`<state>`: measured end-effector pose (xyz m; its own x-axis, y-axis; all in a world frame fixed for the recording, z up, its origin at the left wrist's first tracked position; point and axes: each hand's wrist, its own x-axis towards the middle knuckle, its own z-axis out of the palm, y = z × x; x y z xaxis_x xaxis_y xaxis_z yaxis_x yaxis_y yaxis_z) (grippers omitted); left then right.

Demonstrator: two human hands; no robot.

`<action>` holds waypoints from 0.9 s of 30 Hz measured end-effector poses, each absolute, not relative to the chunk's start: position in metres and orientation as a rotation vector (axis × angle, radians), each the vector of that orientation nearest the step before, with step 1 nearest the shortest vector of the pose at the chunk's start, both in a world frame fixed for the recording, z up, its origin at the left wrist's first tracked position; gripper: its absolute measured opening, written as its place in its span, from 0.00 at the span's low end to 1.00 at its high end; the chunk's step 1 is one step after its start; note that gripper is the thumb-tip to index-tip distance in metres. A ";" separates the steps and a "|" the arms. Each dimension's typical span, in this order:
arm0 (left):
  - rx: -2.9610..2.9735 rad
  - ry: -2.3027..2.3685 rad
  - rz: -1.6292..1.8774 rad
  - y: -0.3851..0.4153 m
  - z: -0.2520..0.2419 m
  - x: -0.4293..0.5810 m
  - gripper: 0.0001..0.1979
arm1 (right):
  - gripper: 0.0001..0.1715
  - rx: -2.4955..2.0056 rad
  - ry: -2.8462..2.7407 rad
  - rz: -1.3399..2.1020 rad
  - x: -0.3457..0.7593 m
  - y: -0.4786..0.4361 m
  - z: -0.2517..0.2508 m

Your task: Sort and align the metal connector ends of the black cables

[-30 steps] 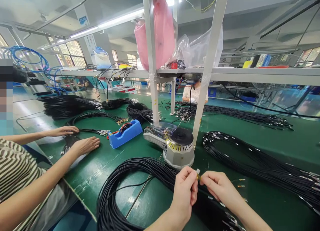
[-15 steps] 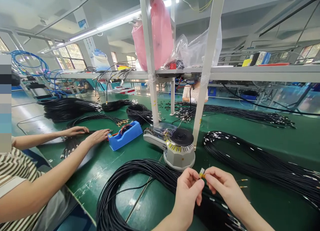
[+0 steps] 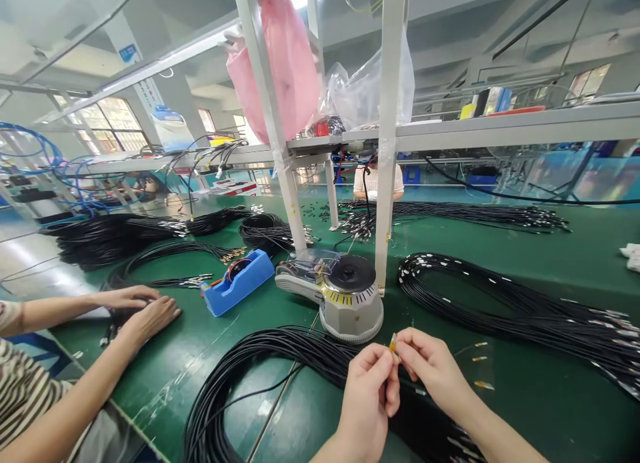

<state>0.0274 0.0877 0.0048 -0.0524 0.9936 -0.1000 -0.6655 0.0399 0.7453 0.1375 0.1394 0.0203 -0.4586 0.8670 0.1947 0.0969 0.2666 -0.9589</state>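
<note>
My left hand (image 3: 369,389) and my right hand (image 3: 430,363) meet low in the view, fingertips pinched together around a small cable end (image 3: 393,343) wrapped in yellowish tape. Just behind them stands a round grey tape dispenser (image 3: 351,303) with a black disc on top. To the left of my hands a large coil of black cable (image 3: 215,383) lies on the green table, and its strands run beneath my left hand. Small yellow-tipped pieces (image 3: 480,358) lie to the right of my right hand.
At the left, a co-worker's hands (image 3: 150,316) rest on black cables beside a blue tape holder (image 3: 237,283). More cable bundles (image 3: 500,309) lie on the right. White posts (image 3: 387,149) hold a shelf with a pink bag (image 3: 287,69). Another person sits beyond.
The view has shifted, so the table things sit further left. My fingers have closed nearer together over the cable end, covering more of it. The co-worker's hand has drawn back from the blue holder.
</note>
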 end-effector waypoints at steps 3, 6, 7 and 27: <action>0.548 0.720 1.450 0.088 0.004 0.025 0.14 | 0.20 -0.873 -1.774 1.277 0.137 0.142 0.014; 0.541 0.674 1.439 0.089 0.007 0.021 0.14 | 0.19 -0.923 -1.700 1.255 0.139 0.145 0.010; 0.542 0.663 1.442 0.089 0.008 0.020 0.14 | 0.18 -0.931 -1.653 1.252 0.141 0.145 0.011; 0.672 0.542 1.128 0.094 0.001 0.014 0.16 | 0.14 -0.630 -1.875 1.163 0.147 0.141 0.028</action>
<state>0.0144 0.0942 0.0009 0.3403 0.9385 -0.0581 -0.6315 0.2738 0.7255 0.1475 0.1409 0.0279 -0.5369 0.7528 0.3807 -0.0068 0.4474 -0.8943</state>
